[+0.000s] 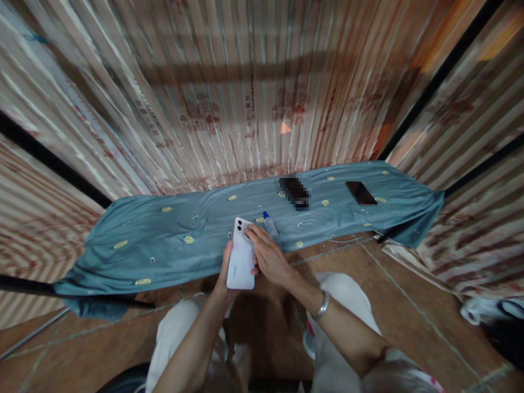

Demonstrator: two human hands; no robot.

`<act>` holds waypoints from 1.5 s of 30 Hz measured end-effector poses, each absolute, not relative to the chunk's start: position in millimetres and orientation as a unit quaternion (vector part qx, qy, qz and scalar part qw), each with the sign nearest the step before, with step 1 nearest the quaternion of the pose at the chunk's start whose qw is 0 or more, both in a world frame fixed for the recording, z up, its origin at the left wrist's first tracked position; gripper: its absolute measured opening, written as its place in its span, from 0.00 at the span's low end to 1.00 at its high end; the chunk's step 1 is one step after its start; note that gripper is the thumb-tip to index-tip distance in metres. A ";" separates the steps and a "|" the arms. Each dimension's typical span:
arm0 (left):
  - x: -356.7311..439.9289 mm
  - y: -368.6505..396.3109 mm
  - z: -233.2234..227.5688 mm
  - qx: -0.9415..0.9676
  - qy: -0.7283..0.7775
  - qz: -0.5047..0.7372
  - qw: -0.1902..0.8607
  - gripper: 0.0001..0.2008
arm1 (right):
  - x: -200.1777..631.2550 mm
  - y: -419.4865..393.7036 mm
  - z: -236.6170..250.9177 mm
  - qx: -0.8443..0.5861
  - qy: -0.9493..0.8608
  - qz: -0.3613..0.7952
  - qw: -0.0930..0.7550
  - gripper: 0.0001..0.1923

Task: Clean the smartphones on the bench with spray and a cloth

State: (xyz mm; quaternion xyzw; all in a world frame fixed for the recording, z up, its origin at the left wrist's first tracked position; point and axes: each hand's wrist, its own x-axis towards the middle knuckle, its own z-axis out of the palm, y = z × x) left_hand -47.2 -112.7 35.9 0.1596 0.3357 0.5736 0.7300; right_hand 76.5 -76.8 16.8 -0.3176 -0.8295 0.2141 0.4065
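My left hand (226,267) holds a white phone (240,259) back side up, over the near edge of a teal cloth (164,234). My right hand (268,254) rests on the phone's upper right part, fingertips pressing something small and pale near the camera; I cannot tell what it is. A small clear bottle with a blue cap (270,222) lies on the cloth just beyond my right hand.
A dark phone (361,192) lies on the cloth at the far right, and a blurred dark object (295,192) sits near the middle back. Corrugated metal sheeting (245,98) rises behind. My knees in pale trousers (339,295) are below, on a brown floor.
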 end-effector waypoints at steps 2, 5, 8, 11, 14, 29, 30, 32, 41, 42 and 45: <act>-45.7 -112.5 35.7 0.167 0.328 0.569 0.735 0.23 | 77.3 -73.0 16.1 -0.330 -0.826 0.208 0.406 0.26; -42.5 -113.2 34.5 0.169 0.323 0.557 0.746 0.24 | 79.4 -66.8 17.4 -0.345 -0.825 0.199 0.401 0.26; -40.7 -114.1 32.4 0.172 0.320 0.552 0.751 0.24 | 81.1 -63.9 19.4 -0.357 -0.823 0.187 0.400 0.26; -42.4 -113.6 31.3 0.163 0.320 0.550 0.754 0.23 | 80.0 -67.3 19.5 -0.348 -0.830 0.177 0.398 0.26; -47.5 -112.5 32.6 0.139 0.331 0.565 0.743 0.21 | 75.7 -75.3 17.3 -0.325 -0.841 0.185 0.391 0.26; -41.5 -115.3 24.7 0.197 0.328 0.540 0.750 0.23 | 78.6 -64.4 14.6 -0.348 -0.804 0.226 0.426 0.26; -40.8 -115.8 23.3 0.196 0.334 0.531 0.753 0.24 | 79.1 -64.5 16.2 -0.345 -0.802 0.232 0.429 0.26; -39.2 -116.8 21.5 0.193 0.348 0.518 0.757 0.25 | 79.8 -65.0 19.4 -0.337 -0.802 0.241 0.430 0.26; -38.3 -120.5 21.0 0.202 0.385 0.527 0.730 0.21 | 79.6 -68.6 26.1 -0.309 -0.815 0.237 0.430 0.27; -39.0 -120.2 21.0 0.192 0.397 0.532 0.723 0.21 | 79.3 -69.8 26.4 -0.306 -0.818 0.235 0.427 0.27; -39.6 -118.2 25.3 0.150 0.431 0.552 0.698 0.19 | 77.1 -75.5 26.4 -0.288 -0.829 0.229 0.421 0.27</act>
